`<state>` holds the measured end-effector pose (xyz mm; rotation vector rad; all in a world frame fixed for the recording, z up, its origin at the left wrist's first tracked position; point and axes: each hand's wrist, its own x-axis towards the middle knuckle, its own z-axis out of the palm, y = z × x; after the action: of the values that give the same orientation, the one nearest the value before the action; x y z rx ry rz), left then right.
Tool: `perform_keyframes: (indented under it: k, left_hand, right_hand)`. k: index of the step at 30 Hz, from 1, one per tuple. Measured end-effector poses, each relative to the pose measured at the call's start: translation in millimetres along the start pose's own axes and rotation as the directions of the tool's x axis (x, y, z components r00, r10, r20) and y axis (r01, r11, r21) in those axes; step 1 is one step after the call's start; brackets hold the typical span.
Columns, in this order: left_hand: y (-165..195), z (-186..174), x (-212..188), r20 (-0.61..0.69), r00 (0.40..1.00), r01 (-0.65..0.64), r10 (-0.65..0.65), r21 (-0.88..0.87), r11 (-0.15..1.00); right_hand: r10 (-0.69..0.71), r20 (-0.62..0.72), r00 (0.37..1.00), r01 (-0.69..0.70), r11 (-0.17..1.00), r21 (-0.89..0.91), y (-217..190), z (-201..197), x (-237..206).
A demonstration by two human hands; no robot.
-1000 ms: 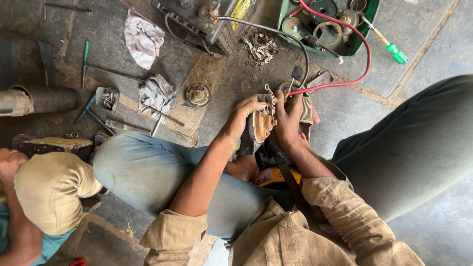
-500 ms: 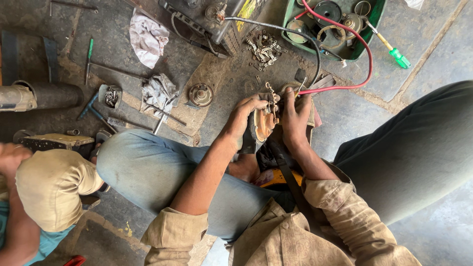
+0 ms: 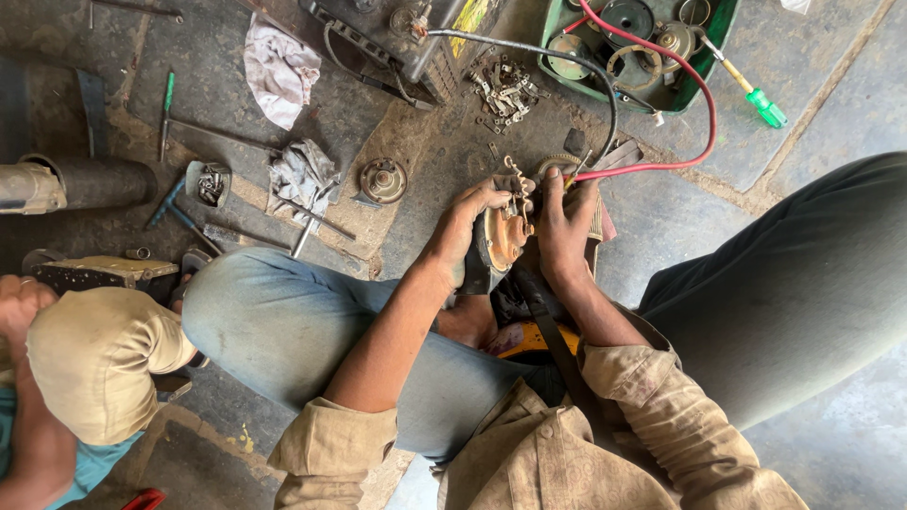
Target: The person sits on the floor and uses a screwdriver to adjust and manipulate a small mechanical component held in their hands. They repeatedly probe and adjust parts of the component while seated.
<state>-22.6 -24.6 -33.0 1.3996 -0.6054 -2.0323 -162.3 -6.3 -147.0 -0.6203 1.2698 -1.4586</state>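
Between my two hands I hold a round, rusty orange motor part (image 3: pixel 504 236), just above my knees over the floor (image 3: pixel 661 217). My left hand (image 3: pixel 472 222) wraps its left rim in a closed grip; my right hand (image 3: pixel 564 222) presses fingers against its right side, both equally near. Red cable (image 3: pixel 694 142) and black cable (image 3: pixel 567 57) run away toward the green tray (image 3: pixel 720 33).

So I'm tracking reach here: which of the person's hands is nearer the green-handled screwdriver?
Right. The right hand grips the round metal part on the side towards the green-handled screwdriver; the left hand holds the part's far side, farther off.
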Motion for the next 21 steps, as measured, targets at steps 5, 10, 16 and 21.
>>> perform_keyframes:
  k: [5, 10, 16, 21]
  left_hand:
    - [-0.2, 0.1, 1.4, -0.030, 1.000, 0.004, -0.004, 0.030, 1.000]
    - [-1.9, -2.3, 3.0, -0.044, 0.999, 0.014, -0.016, -0.035, 0.999]
    - [-7.8, -7.5, 7.3, -0.067, 0.998, 0.018, -0.022, -0.061, 0.998]
    - [-14.3, -10.7, 15.1, -0.104, 0.995, -0.010, 0.001, -0.087, 0.996]
  right_hand:
    - [0.110, -0.005, 0.994, -0.110, 0.994, -0.001, -7.0, 0.3, 0.3]
    - [0.218, -0.052, 0.975, -0.219, 0.975, -0.032, -29.8, 1.5, 2.6]
    - [0.142, 0.031, 0.989, -0.145, 0.978, 0.149, -65.0, -2.0, 4.7]
    - [0.037, 0.120, 0.992, -0.035, 0.999, -0.013, -73.5, 10.4, -17.7]
